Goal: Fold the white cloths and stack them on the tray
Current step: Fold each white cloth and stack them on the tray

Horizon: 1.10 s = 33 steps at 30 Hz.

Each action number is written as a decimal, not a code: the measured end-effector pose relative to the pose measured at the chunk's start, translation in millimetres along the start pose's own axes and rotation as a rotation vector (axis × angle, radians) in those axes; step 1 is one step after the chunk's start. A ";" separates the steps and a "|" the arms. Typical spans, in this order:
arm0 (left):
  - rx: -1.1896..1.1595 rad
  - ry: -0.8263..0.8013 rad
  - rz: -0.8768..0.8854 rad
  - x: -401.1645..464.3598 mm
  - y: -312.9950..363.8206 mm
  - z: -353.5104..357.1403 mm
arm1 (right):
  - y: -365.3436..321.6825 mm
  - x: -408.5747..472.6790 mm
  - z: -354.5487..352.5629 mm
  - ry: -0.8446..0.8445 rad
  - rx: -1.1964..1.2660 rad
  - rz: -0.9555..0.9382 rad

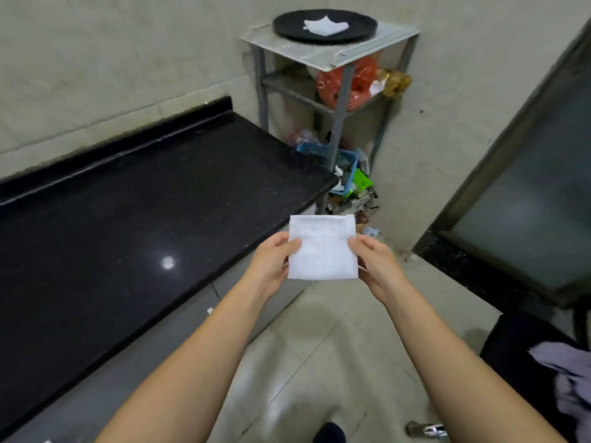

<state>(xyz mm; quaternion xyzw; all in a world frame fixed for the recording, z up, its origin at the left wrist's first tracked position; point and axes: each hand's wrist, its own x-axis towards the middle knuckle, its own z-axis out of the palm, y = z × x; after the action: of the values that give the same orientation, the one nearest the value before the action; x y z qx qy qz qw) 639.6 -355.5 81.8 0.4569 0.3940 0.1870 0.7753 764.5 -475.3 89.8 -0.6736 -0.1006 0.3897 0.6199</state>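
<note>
Head view: both hands hold a folded white cloth (323,247) in the air, out past the end of the black worktop (134,199) and above the tiled floor (319,353). The left hand (271,266) pinches the cloth's left edge, thumb on top and fingers curled under it. The right hand (374,266) pinches the right edge the same way, thumb on the upper face. Each grip is clamped on the cloth. The cloth is a flat, near-square packet, with a narrow folded strip showing along its upper right edge.

Farther off, in the corner, stands a metal rack (332,55). A round black tray (325,26) lies on its top shelf, and one white cloth (324,27) lies near the tray's middle, loosely folded with a corner sticking up. The held cloth is well apart from the tray.

Red bags (358,81) sit on the rack's middle shelf, and a blue basket (339,164) with clutter sits near the bottom. At right a dark-framed glass door (524,199) leans into the picture, and some pale purple fabric (569,375) lies at the lower right.
</note>
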 end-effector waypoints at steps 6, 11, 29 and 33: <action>-0.011 -0.020 -0.011 67.0 9.1 108.8 | -52.3 68.8 -90.9 0.046 0.003 -0.037; 0.013 -0.012 0.046 133.7 43.9 147.5 | -91.5 146.0 -114.3 -0.006 0.010 -0.064; 0.158 0.181 0.509 408.0 322.6 248.6 | -381.2 498.6 -73.8 -0.218 -0.185 -0.459; 0.176 0.360 0.548 471.0 378.0 246.6 | -440.0 585.2 -34.0 -0.328 -0.348 -0.601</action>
<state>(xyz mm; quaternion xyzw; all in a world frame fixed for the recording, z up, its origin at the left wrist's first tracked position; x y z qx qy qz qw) 1150.7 6.0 265.2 0.5706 0.4018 0.4312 0.5718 1335.1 -46.2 255.0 -0.6378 -0.4561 0.2704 0.5587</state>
